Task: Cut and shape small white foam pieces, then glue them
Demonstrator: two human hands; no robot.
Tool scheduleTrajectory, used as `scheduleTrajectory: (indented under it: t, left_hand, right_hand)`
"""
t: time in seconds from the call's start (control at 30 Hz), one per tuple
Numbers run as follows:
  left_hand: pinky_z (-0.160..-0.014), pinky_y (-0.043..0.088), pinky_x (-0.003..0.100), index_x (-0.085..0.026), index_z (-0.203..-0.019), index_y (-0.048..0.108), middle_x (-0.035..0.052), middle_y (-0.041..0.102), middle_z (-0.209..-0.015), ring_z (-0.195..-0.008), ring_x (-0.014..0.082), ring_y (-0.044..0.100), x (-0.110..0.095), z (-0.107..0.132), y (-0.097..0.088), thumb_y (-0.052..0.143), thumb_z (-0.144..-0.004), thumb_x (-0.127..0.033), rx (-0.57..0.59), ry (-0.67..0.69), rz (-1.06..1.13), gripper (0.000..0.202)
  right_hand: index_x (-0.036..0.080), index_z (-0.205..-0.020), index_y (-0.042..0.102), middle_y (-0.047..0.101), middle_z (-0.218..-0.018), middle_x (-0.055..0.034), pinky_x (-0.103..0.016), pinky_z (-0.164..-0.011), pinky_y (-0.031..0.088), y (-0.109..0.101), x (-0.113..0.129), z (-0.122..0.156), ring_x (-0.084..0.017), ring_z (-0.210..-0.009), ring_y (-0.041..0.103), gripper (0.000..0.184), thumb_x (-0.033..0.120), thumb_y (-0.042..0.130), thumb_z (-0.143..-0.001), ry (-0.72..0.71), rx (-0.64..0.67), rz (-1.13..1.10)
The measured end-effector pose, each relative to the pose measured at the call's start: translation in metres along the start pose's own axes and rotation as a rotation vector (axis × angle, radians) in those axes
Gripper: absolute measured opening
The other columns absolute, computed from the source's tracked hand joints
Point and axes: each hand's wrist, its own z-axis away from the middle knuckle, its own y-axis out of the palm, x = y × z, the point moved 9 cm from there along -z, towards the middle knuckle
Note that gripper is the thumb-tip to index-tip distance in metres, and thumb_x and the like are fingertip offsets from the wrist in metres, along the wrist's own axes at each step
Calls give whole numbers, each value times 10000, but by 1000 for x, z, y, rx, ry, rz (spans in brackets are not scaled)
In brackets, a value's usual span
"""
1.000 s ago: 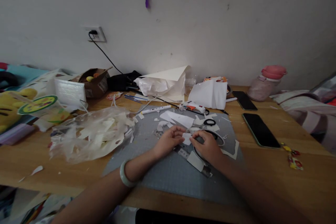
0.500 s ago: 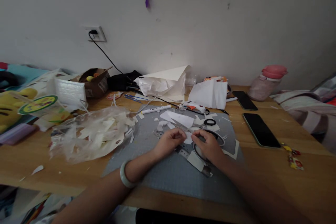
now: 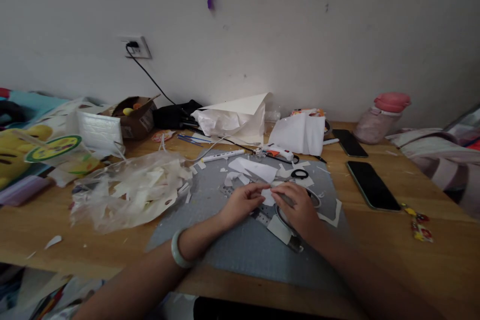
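Observation:
A small piece of white paper [image 3: 267, 198] is pinched between my two hands above the grey cutting mat [image 3: 240, 255]. My left hand [image 3: 243, 203], with a pale bangle on its wrist, grips the paper's left side. My right hand [image 3: 296, 206] has its fingertips closed at the upper right of the same piece. Beneath the hands lie a metal ruler [image 3: 261, 216], a grey ring-shaped roll or loop partly hidden by my right hand, and a pale card strip [image 3: 279, 230]. Just behind them are scissors with a black handle [image 3: 299, 174] and a larger curled white paper sheet [image 3: 258, 170].
A clear plastic bag of paper scraps [image 3: 138, 190] lies at left. A white glue gun [image 3: 279, 152] and a white pen [image 3: 223, 156] are behind the hands. Two phones [image 3: 373, 186] and a pink-lidded bottle [image 3: 378, 120] stand or lie at right. A lidded cup [image 3: 62, 152] is far left.
My right hand has shifted slightly left and up, its fingers nearer my left fingertips. The left fingers have stretched a little toward the right. The paper stays between them.

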Motion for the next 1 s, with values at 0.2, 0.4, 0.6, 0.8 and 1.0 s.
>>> scheduleTrajectory:
  t: [0.2,0.4,0.6,0.8,1.0]
  left_hand:
    - [-499,292,218,-151,-1106,650,-34,501,-609,-510,86,358,-5,2,2,548,-741,-226,15,26,-85,387]
    - [-548,357,224,-150,-1045,643,-19,557,-666,-583,105,471,-4,2,2,565,-713,-164,0,13,-20,341]
    - [-698,433,248,-165,-928,613,10,612,-796,-745,128,561,-10,2,0,590,-689,-131,-30,38,134,243]
    - [-664,427,247,-176,-858,571,-11,574,-734,-695,124,544,-8,0,-1,610,-698,-160,-32,40,156,166]
    - [-605,381,225,-184,-819,499,-16,552,-727,-646,107,506,-5,0,0,636,-691,-198,-24,57,172,188]
  right_hand:
    - [212,-864,672,703,-857,-41,-365,-808,446,4,-9,1,-195,-835,645,132,275,556,-857,41,19,2]
    - [199,-799,663,700,-788,-45,-358,-759,451,10,-15,2,-191,-761,640,143,249,535,-840,99,80,5]
    - [199,-742,639,698,-770,-39,-359,-765,437,12,-15,1,-197,-760,638,139,235,532,-823,125,107,42]
    - [196,-857,625,680,-793,-33,-335,-741,446,6,-11,3,-186,-765,626,95,208,541,-814,86,33,35]
    - [218,-868,657,694,-863,-32,-357,-801,416,7,2,5,-191,-853,637,131,226,527,-866,-50,27,96]
